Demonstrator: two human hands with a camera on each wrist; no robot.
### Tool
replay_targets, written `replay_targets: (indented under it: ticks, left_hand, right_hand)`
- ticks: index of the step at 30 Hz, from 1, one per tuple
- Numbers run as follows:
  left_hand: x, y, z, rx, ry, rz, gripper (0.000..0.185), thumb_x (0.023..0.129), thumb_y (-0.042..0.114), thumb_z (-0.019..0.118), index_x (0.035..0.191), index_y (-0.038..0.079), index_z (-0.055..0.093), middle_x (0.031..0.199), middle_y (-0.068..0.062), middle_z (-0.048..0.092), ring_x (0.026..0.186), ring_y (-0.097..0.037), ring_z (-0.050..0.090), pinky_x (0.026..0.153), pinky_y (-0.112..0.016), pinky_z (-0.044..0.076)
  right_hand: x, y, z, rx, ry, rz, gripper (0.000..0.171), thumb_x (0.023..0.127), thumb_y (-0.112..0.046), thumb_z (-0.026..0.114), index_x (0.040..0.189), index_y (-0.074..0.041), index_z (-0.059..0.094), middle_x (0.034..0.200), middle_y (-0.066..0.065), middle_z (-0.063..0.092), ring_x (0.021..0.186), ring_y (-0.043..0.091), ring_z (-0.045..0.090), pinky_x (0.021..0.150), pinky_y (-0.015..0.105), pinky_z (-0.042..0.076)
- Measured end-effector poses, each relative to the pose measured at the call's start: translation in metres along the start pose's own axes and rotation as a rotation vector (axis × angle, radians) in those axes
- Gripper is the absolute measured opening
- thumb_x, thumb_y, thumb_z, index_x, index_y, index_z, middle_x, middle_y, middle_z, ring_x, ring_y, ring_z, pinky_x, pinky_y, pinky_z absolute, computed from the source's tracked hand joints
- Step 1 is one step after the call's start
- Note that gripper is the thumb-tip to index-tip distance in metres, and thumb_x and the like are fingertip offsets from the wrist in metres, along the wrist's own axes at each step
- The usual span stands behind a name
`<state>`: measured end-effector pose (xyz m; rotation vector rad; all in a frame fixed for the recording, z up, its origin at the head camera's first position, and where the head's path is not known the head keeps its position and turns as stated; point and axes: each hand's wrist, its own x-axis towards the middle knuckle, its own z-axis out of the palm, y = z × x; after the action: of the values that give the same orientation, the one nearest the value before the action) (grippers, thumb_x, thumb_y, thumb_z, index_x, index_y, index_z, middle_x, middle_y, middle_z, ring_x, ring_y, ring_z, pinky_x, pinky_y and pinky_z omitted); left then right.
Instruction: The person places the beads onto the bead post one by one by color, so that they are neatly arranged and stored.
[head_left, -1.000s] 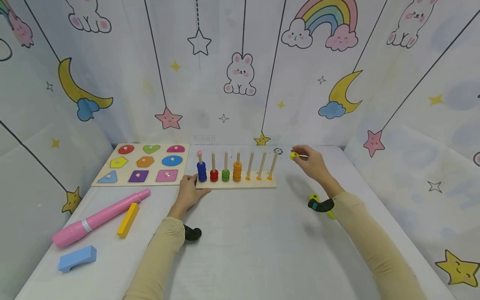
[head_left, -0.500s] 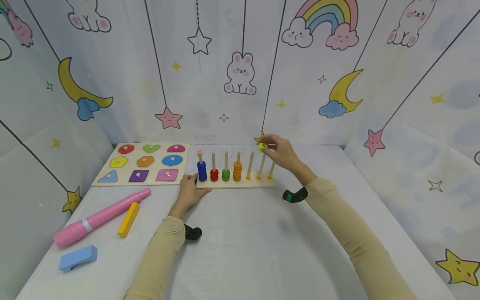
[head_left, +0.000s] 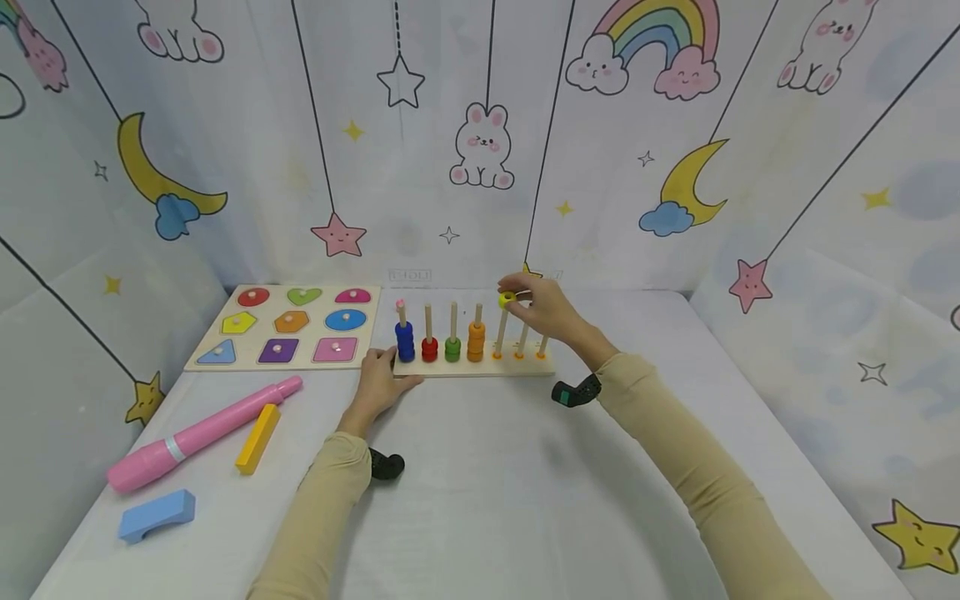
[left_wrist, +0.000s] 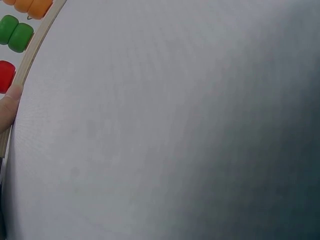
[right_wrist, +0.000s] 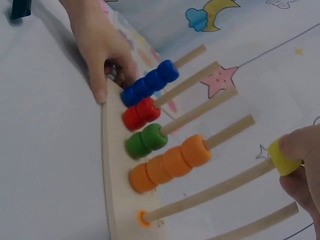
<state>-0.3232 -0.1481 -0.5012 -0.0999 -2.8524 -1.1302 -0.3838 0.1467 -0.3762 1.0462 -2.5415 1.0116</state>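
— What's the right hand (head_left: 551, 310) doing?
— Pinching a yellow ring (head_left: 507, 298) at the tip of the fifth peg (head_left: 500, 332), beside the orange stack (head_left: 476, 340).
— And the left hand (head_left: 377, 382)?
— Fingers relaxed, steadying the peg board (head_left: 480, 367) on the tabletop (head_left: 487, 483).

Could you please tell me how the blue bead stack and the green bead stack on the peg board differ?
The blue bead stack counts four beads in the right wrist view, the green bead stack two. The blue sits on the end peg beside the left hand; the green is two pegs further along. Both rest at the base of upright pegs on the wooden board.
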Motion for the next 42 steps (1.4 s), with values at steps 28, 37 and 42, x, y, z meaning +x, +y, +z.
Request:
replay_targets:
  ticks: [28, 37, 42]
  left_hand:
    - [-0.002, 0.003, 0.000, 0.003, -0.002, -0.005, 0.083, 0.082, 0.031, 0.075, 0.139, -0.013, 0.033, 0.129, -0.031, 0.035, 0.119, -0.041, 0.035, 0.100, -0.049, 0.033]
    - [-0.002, 0.002, 0.000, -0.001, -0.006, -0.013, 0.083, 0.082, 0.031, 0.075, 0.140, -0.012, 0.033, 0.129, -0.031, 0.035, 0.120, -0.041, 0.034, 0.101, -0.048, 0.033]
    - [-0.002, 0.003, -0.001, -0.001, -0.003, -0.011, 0.083, 0.082, 0.031, 0.075, 0.140, -0.012, 0.033, 0.129, -0.031, 0.035, 0.121, -0.041, 0.034, 0.102, -0.048, 0.032]
  right_hand:
    - [-0.089, 0.064, -0.050, 0.061, 0.212, 0.296, 0.029, 0.095, -0.013, 0.057, 0.122, -0.002, 0.056, 0.118, 0.013, 0.061, 0.110, 0.027, 0.056, 0.092, 0.040, 0.046]
    - [-0.158, 0.091, -0.053, 0.063, 0.048, 0.351, 0.033, 0.095, -0.017, 0.058, 0.123, 0.000, 0.056, 0.116, 0.015, 0.062, 0.106, 0.029, 0.059, 0.089, 0.037, 0.048]
    - [-0.185, 0.095, -0.052, 0.016, -0.036, 0.370, 0.034, 0.095, -0.020, 0.059, 0.123, -0.001, 0.057, 0.115, 0.010, 0.063, 0.106, 0.026, 0.059, 0.087, 0.034, 0.049]
